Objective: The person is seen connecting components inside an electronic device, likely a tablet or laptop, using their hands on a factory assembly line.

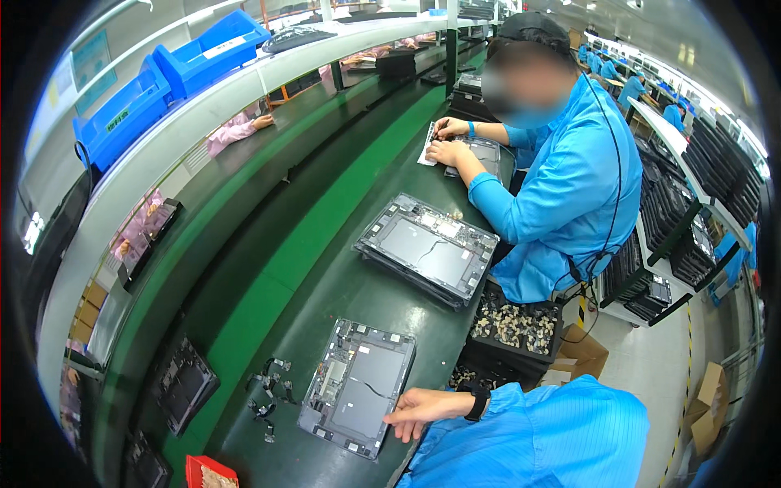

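Note:
An opened tablet (378,370), its circuit board and large grey battery exposed, lies at a slant on the dark green bench. My right hand (419,411), with a black watch at its wrist, reaches in from the lower right. Its fingers are bent round the tablet's right edge, one fingertip resting on the frame. The rest of the fingers are partly hidden. Left of the tablet lies a loose cluster of small black flex cables with connectors (271,394). My left hand is out of the picture.
Another opened tablet (431,248) sits on a stack farther up the bench. Beyond it a co-worker (561,187) handles a device. A bin of small parts (512,325) stands below the bench edge. A red box (211,472) is at bottom left, near devices (185,382) on the green conveyor.

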{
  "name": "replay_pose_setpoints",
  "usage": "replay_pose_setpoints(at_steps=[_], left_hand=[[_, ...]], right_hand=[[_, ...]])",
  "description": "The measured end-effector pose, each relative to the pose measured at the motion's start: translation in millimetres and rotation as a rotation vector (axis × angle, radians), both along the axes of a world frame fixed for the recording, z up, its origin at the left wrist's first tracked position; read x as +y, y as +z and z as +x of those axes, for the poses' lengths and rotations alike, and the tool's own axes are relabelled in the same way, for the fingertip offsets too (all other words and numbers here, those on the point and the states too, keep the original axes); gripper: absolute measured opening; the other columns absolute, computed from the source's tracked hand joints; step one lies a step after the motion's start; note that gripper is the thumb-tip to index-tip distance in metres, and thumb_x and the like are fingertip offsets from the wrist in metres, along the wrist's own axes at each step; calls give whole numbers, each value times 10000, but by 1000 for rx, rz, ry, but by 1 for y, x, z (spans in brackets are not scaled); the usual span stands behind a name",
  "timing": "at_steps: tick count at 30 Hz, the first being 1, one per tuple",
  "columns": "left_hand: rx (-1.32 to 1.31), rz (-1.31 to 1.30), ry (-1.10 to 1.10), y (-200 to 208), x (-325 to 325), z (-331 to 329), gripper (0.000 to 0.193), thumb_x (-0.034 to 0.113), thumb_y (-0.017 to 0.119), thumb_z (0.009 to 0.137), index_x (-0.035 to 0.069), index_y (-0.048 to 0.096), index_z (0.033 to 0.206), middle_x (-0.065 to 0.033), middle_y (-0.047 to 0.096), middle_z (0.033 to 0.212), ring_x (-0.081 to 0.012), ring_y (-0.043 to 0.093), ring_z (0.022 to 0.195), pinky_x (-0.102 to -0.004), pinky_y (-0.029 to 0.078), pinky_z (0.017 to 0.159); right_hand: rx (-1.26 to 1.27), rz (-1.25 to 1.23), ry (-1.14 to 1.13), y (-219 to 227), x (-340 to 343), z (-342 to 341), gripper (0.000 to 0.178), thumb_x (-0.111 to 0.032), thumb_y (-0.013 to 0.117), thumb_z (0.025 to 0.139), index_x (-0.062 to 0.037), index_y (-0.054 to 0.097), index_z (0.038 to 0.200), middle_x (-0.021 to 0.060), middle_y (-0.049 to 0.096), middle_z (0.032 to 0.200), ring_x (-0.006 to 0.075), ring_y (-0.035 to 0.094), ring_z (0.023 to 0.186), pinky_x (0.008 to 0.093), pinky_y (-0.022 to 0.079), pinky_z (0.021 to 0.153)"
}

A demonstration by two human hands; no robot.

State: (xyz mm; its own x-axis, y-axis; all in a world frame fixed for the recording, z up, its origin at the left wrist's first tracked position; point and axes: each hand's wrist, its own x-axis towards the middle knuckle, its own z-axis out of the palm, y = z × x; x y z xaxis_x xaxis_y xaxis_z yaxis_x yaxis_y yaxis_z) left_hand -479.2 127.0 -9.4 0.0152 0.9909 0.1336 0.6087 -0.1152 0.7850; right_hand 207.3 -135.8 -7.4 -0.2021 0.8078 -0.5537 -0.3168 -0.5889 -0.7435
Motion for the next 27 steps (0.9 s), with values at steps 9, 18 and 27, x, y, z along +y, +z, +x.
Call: replay_pose_setpoints(at_steps=[9, 18, 27], left_hand=[[85, -37, 257, 34, -18, 54, 321, 279, 725, 1006, -28, 766, 1090, -62, 763, 925, -94, 652, 702, -224, 494, 541], [104, 25, 226, 51, -13, 73, 291, 191, 689, 1026, -71, 720, 1148, -153, 766, 1068, -158, 700, 833, -265, 565, 691], [-210, -123, 62, 71, -35, 91, 264, 44, 659, 1008, -84, 687, 1237, -194, 749, 1155, -206, 718, 892, -319, 595, 740]], right_hand=[[14, 15, 12, -11, 0, 0, 495, -465, 646, 1030, 28, 677, 1069, 118, 740, 981, 183, 755, 863, 282, 613, 702], [3, 15, -5, -6, 0, 3, 503, -467, 644, 1030, 33, 675, 1058, 131, 742, 996, 186, 756, 863, 279, 612, 710], [6, -3, 4, -2, -5, -5, 491, -429, 638, 1042, 60, 671, 1083, 149, 749, 997, 205, 760, 872, 303, 620, 726]])
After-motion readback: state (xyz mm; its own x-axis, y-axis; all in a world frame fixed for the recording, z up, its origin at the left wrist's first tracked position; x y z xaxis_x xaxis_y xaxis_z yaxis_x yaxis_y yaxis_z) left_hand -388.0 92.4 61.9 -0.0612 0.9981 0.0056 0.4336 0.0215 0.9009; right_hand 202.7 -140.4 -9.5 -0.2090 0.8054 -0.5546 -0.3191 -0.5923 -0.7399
